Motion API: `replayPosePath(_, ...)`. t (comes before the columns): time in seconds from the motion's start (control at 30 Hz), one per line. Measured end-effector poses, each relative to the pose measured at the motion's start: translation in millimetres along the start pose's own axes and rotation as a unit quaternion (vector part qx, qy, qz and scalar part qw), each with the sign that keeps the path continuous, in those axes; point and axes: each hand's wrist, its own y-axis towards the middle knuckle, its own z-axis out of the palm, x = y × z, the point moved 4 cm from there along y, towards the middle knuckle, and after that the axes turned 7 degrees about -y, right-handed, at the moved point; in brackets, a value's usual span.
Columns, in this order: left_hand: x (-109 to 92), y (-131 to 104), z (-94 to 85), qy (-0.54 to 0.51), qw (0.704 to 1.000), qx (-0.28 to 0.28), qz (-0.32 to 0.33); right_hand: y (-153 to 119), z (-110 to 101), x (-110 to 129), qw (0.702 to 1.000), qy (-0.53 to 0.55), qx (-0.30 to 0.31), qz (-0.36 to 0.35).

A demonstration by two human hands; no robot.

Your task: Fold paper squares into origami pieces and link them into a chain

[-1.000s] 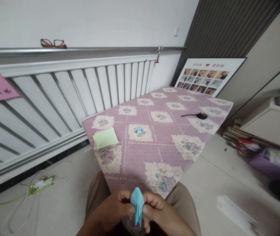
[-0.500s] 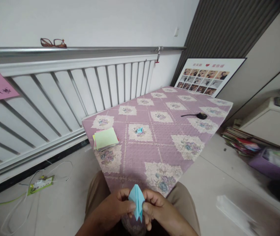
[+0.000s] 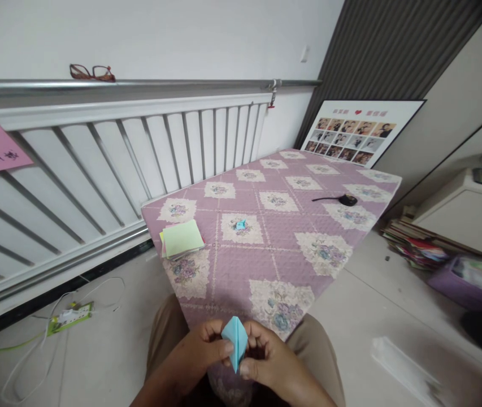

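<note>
A folded piece of light blue origami paper (image 3: 235, 339), pointed at top and bottom with a crease down its middle, is held upright over my lap. My left hand (image 3: 207, 350) pinches its left side, the thumb lying across the front. From the right, my right hand (image 3: 268, 359) grips the lower right edge between thumb and fingers. Some fingertips are hidden behind the paper. On the table ahead lies a small blue folded paper piece (image 3: 241, 225). To its left is a stack of coloured paper sheets (image 3: 183, 238), pale green on top.
The table (image 3: 241, 271) has a purple floral cloth. A black round object with a strap (image 3: 347, 200) lies toward its right side. A photo board (image 3: 361, 133) leans at the far end. A white radiator (image 3: 198, 144) runs along the left; a power strip (image 3: 71, 317) sits on the floor.
My right thumb has moved down toward the paper's lower edge. The two lower tips, spread apart before, now show as one point.
</note>
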Motion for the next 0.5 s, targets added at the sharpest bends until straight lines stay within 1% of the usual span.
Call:
replayPosePath(0.23, -4.0, 0.3, 0.0, -0.009, 1.0, 0.005, 0.013, 1.1, -5.4, -2.5, 0.993, -0.101, -0.062, 0.003)
replayPosePath(0.33, -4.5, -0.6, -2.4, 0.016, 1.0, 0.002, 0.011, 1.4, -4.6, -1.6, 0.992, -0.107, -0.06, 0.002)
replayPosePath(0.43, -6.5, -1.9, -3.0, 0.039, 0.999, 0.007, 0.006, 1.7, -3.0, -0.2, 0.995, -0.095, -0.041, -0.005)
replayPosePath(0.5, -9.2, -2.4, -2.4, 0.072, 0.997, 0.009, 0.001, 1.8, -2.8, 0.4, 0.995, -0.099, -0.03, -0.009)
